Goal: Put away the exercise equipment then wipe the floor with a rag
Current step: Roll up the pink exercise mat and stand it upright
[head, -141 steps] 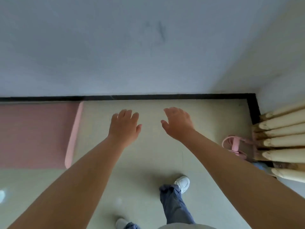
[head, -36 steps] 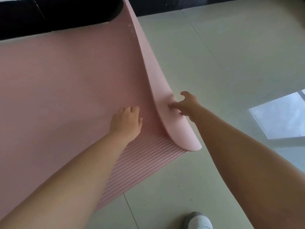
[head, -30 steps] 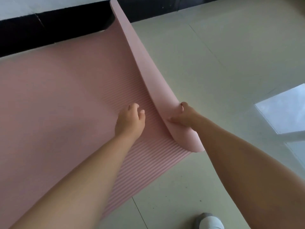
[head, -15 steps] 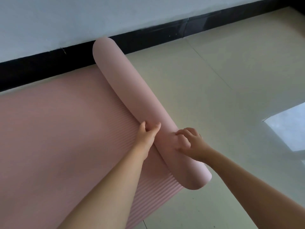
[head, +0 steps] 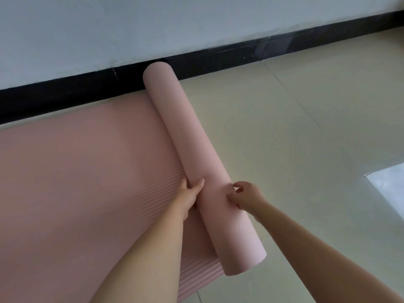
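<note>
A pale, glossy tiled floor [head: 295, 132] meets a black baseboard [head: 65, 95] under a matte white wall [head: 153, 25]. Along the floor's far edge lies a pink foam mat [head: 76, 176], ribbed on its flat part, its right end wound into a smooth cylinder reaching the baseboard. The left hand [head: 188, 196] grips the roll's left side; the right hand [head: 246, 194] pinches its right side with curled fingers.

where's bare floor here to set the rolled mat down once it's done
Bare room: the pale tiled floor right of the pink foam exercise mat's roll, up to the black baseboard and the sunlit patch. Crowded: left of the roll, its unrolled ribbed part covers the floor, and both hands are on the roll.
</note>
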{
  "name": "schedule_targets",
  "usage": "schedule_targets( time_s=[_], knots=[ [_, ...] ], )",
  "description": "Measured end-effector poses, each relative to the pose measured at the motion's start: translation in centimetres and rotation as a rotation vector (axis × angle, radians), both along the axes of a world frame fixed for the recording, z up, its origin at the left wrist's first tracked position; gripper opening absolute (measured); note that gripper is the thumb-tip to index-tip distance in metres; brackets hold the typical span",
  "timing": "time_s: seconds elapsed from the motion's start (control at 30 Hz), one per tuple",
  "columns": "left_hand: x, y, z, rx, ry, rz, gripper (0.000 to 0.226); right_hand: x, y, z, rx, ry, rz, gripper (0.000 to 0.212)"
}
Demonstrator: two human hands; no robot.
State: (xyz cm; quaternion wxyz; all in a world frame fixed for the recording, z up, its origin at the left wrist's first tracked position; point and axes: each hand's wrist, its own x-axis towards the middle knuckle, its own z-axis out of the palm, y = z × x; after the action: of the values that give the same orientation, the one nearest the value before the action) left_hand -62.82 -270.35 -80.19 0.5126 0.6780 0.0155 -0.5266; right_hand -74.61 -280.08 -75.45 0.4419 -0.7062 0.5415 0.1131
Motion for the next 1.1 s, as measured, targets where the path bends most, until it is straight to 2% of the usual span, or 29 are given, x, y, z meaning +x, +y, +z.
schedule_targets(
  time_s=[0.07,0.17,0.23,0.3,0.4,0.47,0.57,0.73,0.8,0.87,0.93,0.97,1.1],
  knots=[
    [0.7,0.5,0.1,0.167,-0.234,-0.147,0.059,0.6,0.2,0.4,-0.063,0.120,0.159,0.019],
    [1.3,1.4,1.1,0.413,-0.587,-0.269,0.082,1.2,0.2,0.2,-0.044,0.169,0.247,0.055],
    [1.2,2.0,1.8,0.451,-0.829,-0.317,0.086,1.3,0.5,0.4,-0.021,0.133,0.232,0.063],
    [1.4,2.6,2.4,0.409,-1.050,-0.410,0.078,1.2,0.7,0.7,-0.025,0.102,0.264,0.059],
    [3.0,3.8,2.6,0.338,-1.265,-0.645,0.067,1.2,0.6,1.5,0.013,0.018,0.275,0.038],
    [3.9,4.8,2.5,0.312,-1.255,-0.715,0.065,1.3,0.6,2.0,0.104,-0.046,0.227,0.029],
    [4.2,5.4,3.1,0.425,-1.055,-0.623,0.056,2.0,1.6,2.0,0.233,-0.110,0.204,0.028],
    [4.4,5.1,5.1,0.466,-0.843,-0.366,0.029,4.6,2.8,3.0,0.135,-0.085,0.227,0.017],
    [4.6,5.6,5.2,0.453,-0.784,-0.323,0.038,5.4,2.8,3.2,0.076,-0.078,0.195,0.024],
    [4.7,6.3,5.0,0.432,-0.735,-0.317,0.047,6.0,2.9,2.9,0.038,-0.085,0.131,0.013],
    [4.9,6.7,4.8,0.417,-0.684,-0.287,0.052,6.6,3.4,2.3,0.075,-0.070,0.089,0.033],
    [4.9,6.9,4.8,0.423,-0.667,-0.268,0.053,6.9,3.7,2.2,0.104,-0.053,0.102,0.039],
    [5.3,7.7,4.8,0.469,-0.695,-0.216,0.052,7.8,4.4,2.5,0.056,-0.031,0.207,0.034]
  ],
)
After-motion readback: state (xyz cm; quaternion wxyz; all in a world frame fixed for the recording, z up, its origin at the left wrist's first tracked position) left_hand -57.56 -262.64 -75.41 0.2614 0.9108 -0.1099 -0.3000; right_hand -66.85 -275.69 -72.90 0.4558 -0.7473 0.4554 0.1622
